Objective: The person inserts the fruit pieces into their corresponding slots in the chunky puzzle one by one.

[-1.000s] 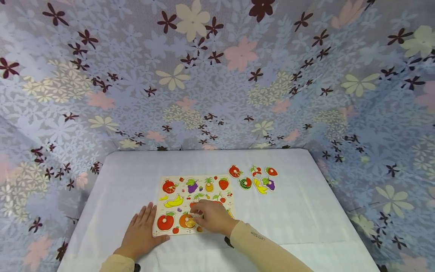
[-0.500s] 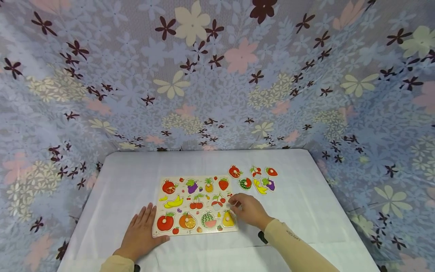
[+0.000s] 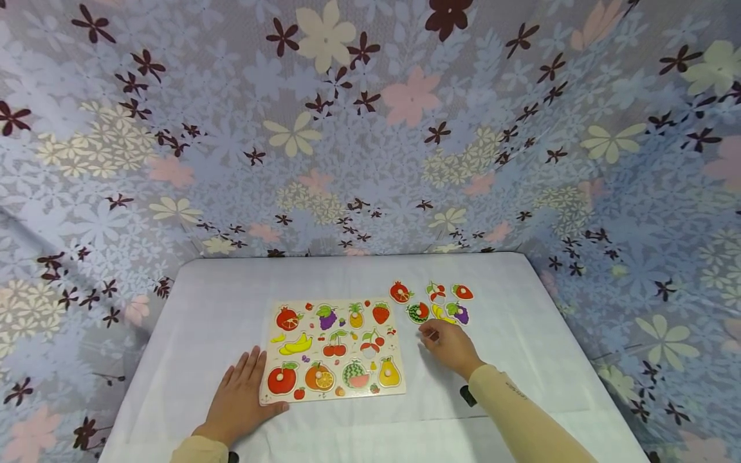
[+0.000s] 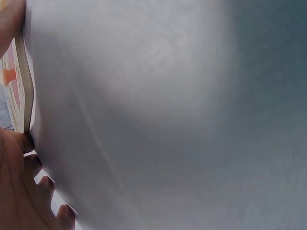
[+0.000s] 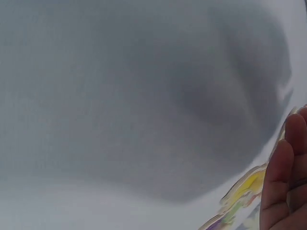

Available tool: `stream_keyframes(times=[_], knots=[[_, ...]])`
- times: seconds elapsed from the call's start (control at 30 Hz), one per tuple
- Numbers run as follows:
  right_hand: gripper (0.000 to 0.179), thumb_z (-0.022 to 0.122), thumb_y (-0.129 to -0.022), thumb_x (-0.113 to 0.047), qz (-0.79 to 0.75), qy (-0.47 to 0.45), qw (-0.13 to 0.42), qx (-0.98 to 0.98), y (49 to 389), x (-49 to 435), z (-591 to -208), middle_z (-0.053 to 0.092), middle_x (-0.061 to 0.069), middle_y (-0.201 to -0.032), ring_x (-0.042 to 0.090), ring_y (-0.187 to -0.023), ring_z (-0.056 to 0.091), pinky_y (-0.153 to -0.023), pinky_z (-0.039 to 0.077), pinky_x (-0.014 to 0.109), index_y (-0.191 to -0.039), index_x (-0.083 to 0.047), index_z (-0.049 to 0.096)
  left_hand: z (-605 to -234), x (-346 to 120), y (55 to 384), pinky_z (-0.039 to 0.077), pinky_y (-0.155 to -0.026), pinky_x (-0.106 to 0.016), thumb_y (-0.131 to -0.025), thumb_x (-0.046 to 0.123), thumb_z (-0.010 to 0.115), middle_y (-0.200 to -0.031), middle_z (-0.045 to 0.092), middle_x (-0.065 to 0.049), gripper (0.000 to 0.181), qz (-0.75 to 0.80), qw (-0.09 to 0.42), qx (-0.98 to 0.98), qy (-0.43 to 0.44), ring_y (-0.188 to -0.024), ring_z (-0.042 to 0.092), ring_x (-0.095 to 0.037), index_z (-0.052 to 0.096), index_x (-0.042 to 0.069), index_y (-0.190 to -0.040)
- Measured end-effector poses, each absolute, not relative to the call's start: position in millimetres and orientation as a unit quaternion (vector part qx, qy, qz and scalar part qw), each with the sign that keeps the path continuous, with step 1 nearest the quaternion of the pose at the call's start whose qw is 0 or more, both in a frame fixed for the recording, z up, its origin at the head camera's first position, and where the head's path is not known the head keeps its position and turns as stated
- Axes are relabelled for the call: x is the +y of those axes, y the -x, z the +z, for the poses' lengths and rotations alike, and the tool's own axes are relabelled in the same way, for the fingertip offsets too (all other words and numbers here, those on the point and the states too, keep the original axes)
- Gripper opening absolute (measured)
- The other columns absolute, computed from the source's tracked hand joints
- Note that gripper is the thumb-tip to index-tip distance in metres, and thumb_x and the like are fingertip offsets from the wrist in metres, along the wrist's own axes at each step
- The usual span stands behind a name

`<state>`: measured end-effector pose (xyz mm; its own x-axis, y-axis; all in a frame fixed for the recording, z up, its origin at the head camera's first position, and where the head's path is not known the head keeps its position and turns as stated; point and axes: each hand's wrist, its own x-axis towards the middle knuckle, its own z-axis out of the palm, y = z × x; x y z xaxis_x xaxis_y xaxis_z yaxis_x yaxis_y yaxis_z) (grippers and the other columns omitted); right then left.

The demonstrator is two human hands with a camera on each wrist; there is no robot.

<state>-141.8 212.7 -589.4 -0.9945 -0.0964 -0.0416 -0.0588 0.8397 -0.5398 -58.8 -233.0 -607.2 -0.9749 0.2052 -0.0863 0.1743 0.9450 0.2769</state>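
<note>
A fruit puzzle board (image 3: pixel 324 395) lies flat on the white cloth. Knobbed pieces sit in its apple (image 3: pixel 282 378), orange (image 3: pixel 320 377), pear (image 3: pixel 390 373) and pineapple (image 3: pixel 356 316) places. My left hand (image 3: pixel 239 399) rests beside the board's left edge, fingers straight, thumb along the near corner. To the right of the board my right hand (image 3: pixel 451 347) hovers with loosely bent fingers, and nothing shows in them. Its fingertips are just below the loose watermelon piece (image 3: pixel 416 312) and partly cover the banana piece (image 3: pixel 438 310); the right wrist view shows fingers (image 5: pixel 278 182) beside the banana piece (image 5: pixel 250 186).
Other loose pieces lie behind the right hand: a pomegranate (image 3: pixel 399 292), cherries (image 3: pixel 437 292), a strawberry (image 3: pixel 462 292) and grapes (image 3: pixel 459 314). A flowered curtain (image 3: pixel 359 161) surrounds the table (image 3: pixel 231 289) at the back and sides.
My right hand has moved right, off the board's lower right area, to the loose pieces. The watermelon and pear places, covered before, now show. My left hand has stayed put.
</note>
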Motion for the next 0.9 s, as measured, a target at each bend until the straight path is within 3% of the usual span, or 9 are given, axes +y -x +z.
stream_keyframes(times=[0.4, 0.9], knots=[[0.022, 0.073, -0.090, -0.013, -0.288, 0.010, 0.000, 0.958, 163.7, 217.7, -596.2, 0.067, -0.001, -0.099, 0.018, -0.089, 0.064, -0.080, 0.056, 0.041, -0.112, -0.010, 0.070, -607.3, -232.1, 59.4, 0.017, -0.115, -0.062, -0.071, 0.075, 0.071, -0.160, 0.024, -0.022, 0.122, 0.130, 0.054, 0.986, -0.093, -0.145, 0.022, -0.044, 0.029, -0.004, -0.154], [0.033, 0.076, -0.088, -0.013, -0.257, 0.013, -0.003, 0.966, 186.5, 210.1, -606.0, 0.062, 0.003, -0.101, 0.018, -0.083, 0.057, -0.076, 0.054, 0.038, -0.120, -0.009, 0.070, -606.1, -230.8, 61.4, 0.018, -0.116, -0.061, -0.071, 0.075, 0.071, -0.161, 0.024, -0.020, 0.121, 0.127, 0.059, 0.986, -0.093, -0.145, 0.023, -0.043, 0.029, -0.003, -0.154]])
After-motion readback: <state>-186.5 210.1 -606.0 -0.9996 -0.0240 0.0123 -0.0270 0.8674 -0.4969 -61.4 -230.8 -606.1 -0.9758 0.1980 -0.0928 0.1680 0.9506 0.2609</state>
